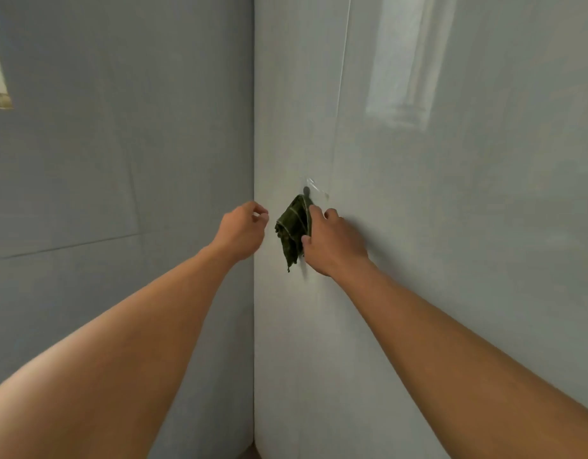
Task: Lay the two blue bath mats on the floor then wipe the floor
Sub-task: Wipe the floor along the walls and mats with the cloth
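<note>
Hanging against the right wall (451, 226), a dark green cloth (291, 231) with thin pale stripes sits just below a small clear hook (314, 187) fixed to that wall; the top corner of the cloth reaches up to the hook, and the lower end tapers to a frayed point. The cloth is close to the vertical corner (253, 127) where the right wall meets the left wall (120, 160). The right hand (332, 243) grips the right edge of the cloth: the thumb lies against the lower part and the fingers curl over the upper part, clamping the fabric between them. The right forearm extends in from the lower right. The left hand (241, 231) is raised just left of the cloth, apart from it, level with the corner line. Its fingers are loosely curled toward the thumb and hold nothing. The left forearm extends in from the lower left. Both walls are smooth, pale grey panels. A thin vertical joint (342, 77) runs down the right wall toward the hook. A bright reflected patch (405, 61) shows on the upper right wall.
</note>
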Action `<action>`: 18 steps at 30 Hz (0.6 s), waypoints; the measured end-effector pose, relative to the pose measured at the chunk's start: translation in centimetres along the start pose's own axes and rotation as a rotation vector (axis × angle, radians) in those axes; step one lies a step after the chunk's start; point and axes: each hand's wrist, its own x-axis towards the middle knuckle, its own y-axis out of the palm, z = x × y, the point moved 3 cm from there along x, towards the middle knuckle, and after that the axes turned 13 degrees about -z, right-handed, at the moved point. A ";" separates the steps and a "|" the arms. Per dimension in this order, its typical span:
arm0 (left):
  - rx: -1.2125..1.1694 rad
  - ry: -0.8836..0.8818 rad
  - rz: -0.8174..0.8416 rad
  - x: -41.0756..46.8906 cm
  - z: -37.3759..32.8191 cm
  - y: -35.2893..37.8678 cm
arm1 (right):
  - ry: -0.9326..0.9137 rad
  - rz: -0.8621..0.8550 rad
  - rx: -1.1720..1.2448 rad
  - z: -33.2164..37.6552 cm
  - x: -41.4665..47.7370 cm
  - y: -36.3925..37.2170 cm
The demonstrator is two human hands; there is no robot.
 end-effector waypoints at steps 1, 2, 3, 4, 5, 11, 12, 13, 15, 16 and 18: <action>-0.036 -0.023 -0.018 1.9 0.0 1.3 | 0.003 -0.026 -0.012 -0.2 1.3 0.7; -0.063 -0.041 -0.031 3.6 0.0 2.4 | 0.002 -0.058 -0.025 -0.2 2.6 1.4; -0.090 -0.062 -0.030 5.0 0.1 3.6 | 0.004 -0.085 -0.039 -0.3 3.5 2.0; -0.122 -0.081 -0.018 6.1 0.1 4.8 | 0.011 -0.111 -0.052 -0.3 4.4 2.5; -0.152 -0.103 0.004 7.0 0.1 5.9 | 0.017 -0.131 -0.068 -0.3 5.1 3.0; -0.328 -0.236 0.190 9.0 1.2 10.2 | -0.025 -0.139 -0.145 -0.3 6.7 4.7; -0.334 -0.242 0.200 9.3 1.4 10.3 | -0.025 -0.134 -0.133 -0.3 6.8 4.7; -0.326 -0.239 0.216 9.5 1.5 10.2 | -0.021 -0.131 -0.121 -0.3 6.9 4.7; -0.245 -0.199 0.253 9.8 1.6 9.8 | -0.013 -0.139 -0.098 -0.3 7.2 4.4; -0.195 -0.172 0.258 9.9 1.6 9.6 | -0.006 -0.144 -0.090 -0.2 7.3 4.1; -0.146 -0.144 0.222 10.1 1.5 9.2 | 0.014 -0.153 -0.071 -0.1 7.5 3.4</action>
